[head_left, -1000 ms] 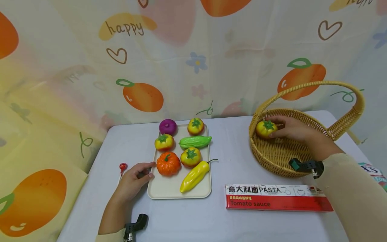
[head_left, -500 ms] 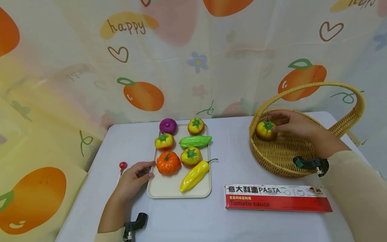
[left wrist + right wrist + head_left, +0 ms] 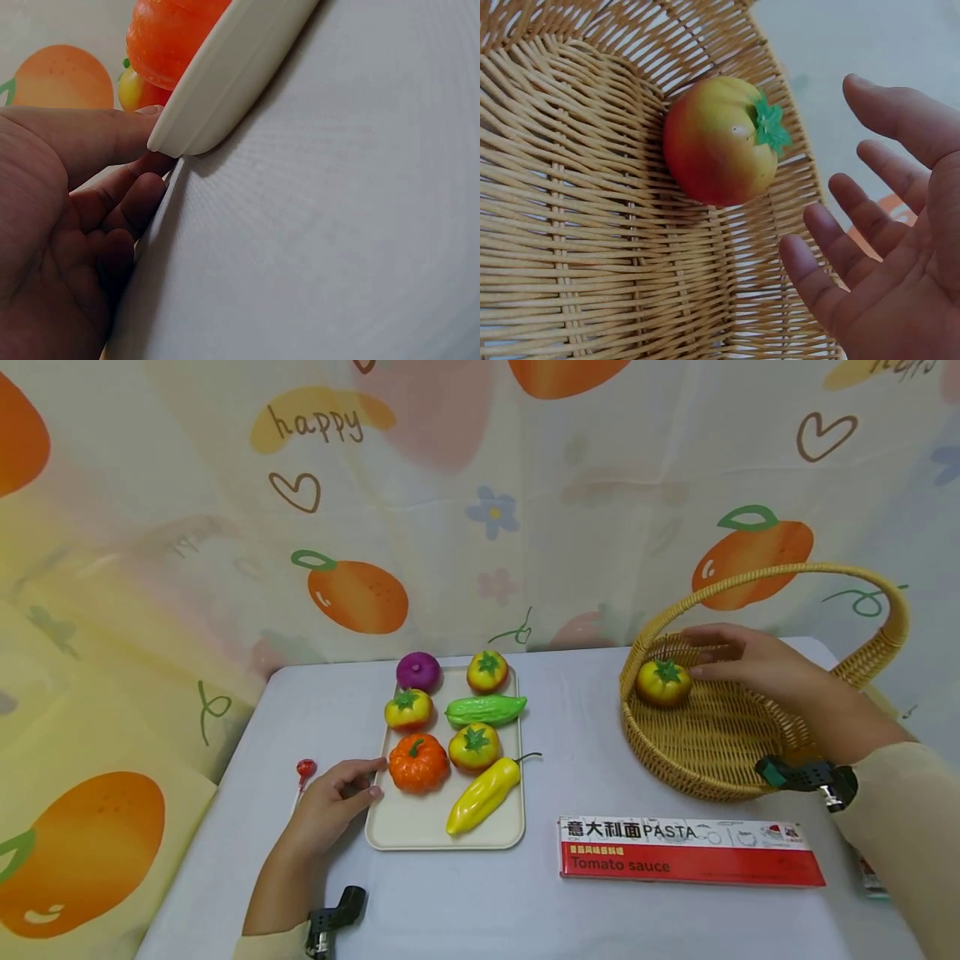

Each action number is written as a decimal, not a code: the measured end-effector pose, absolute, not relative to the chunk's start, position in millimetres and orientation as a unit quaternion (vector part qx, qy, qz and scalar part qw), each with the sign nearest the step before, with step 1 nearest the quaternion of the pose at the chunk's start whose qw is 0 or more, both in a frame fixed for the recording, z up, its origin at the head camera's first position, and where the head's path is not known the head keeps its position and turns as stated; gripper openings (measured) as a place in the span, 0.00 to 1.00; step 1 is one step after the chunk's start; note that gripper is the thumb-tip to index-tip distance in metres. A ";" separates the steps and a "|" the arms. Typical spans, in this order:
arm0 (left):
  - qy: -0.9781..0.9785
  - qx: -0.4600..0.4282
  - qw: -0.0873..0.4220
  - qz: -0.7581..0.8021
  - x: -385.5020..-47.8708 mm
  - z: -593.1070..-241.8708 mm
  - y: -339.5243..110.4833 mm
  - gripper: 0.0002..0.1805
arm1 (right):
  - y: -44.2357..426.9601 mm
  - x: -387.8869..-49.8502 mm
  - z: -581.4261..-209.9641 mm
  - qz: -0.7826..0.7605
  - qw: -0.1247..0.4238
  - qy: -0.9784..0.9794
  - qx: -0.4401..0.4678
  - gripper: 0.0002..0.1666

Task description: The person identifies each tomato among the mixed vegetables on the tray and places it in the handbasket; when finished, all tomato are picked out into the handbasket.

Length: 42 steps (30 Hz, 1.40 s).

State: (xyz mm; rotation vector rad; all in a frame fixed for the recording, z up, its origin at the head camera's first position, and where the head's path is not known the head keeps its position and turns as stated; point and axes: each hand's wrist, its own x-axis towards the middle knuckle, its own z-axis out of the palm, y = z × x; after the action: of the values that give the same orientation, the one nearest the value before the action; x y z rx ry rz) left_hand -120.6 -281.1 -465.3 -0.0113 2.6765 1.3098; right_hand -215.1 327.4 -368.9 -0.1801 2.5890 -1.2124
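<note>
Inside the wicker basket [image 3: 705, 735], a yellow-red toy persimmon [image 3: 663, 683] with a green leafy top rests near the left wall. My right hand [image 3: 772, 667] is over the basket, apart from the persimmon; in the right wrist view its fingers [image 3: 855, 244] are spread and hold nothing. At the cream tray [image 3: 442, 831], my left hand [image 3: 330, 802] grips the left edge, with thumb and curled fingers at the rim in the left wrist view. On the tray lie an orange pumpkin [image 3: 417, 764], a purple onion-like vegetable [image 3: 418, 672], a green bitter melon [image 3: 486, 710], a yellow pepper [image 3: 483, 797] and several persimmons [image 3: 474, 747].
A red and white pasta box [image 3: 690, 852] lies in front of the basket. Left of the tray is a red lollipop [image 3: 305, 768]. The basket's tall handle [image 3: 780, 570] arches over it. A printed cloth [image 3: 585, 527] hangs behind the table.
My right hand has let go of the persimmon in the basket and drawn up and to the right, fingers opening. The left hand stays at the tray's edge.
</note>
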 end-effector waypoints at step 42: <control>0.899 0.019 0.070 0.432 -119.8 -465.4 -281.6 0.24 | 270.3 -149.2 -347.7 -0.440 0.146 0.861 -0.207 0.33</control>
State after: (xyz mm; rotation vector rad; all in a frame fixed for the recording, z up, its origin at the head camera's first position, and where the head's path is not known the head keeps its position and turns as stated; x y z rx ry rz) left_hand -119.8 -281.6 -465.4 0.0563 2.7049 1.3007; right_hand -149.2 270.3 -347.7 -0.5947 2.4799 -1.2678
